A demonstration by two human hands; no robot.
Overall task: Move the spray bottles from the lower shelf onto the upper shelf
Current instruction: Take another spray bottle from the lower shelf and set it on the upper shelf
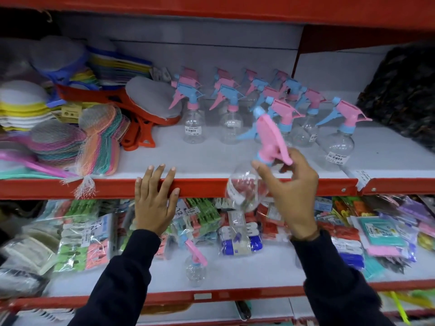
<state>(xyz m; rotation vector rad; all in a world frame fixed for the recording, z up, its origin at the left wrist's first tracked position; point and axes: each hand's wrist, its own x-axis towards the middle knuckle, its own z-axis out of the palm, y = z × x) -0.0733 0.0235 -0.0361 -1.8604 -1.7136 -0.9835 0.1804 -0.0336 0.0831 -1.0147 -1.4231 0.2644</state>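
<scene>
Red-edged shop shelving with white decks fills the view. At the front lip of the upper shelf (211, 184), the left hand (154, 203) lies flat with fingers spread, fingertips over the edge. The right hand (292, 196) pinches the neck of a clear spray bottle (244, 191) with a pink-and-blue trigger head; the bottle hangs tilted in front of the same lip, partly blurred. Behind it, toward the back of the upper shelf, a group of upright spray bottles (277, 109) stands in rows, one apart near the right edge. On the lower shelf (235, 274), one small spray bottle (195, 267) stands near the front edge, between the two dark sleeves. Bagged clothes pegs (202, 217) line the back of the lower shelf. Netted scrub pads (58, 142) occupy the left end of the upper shelf.
</scene>
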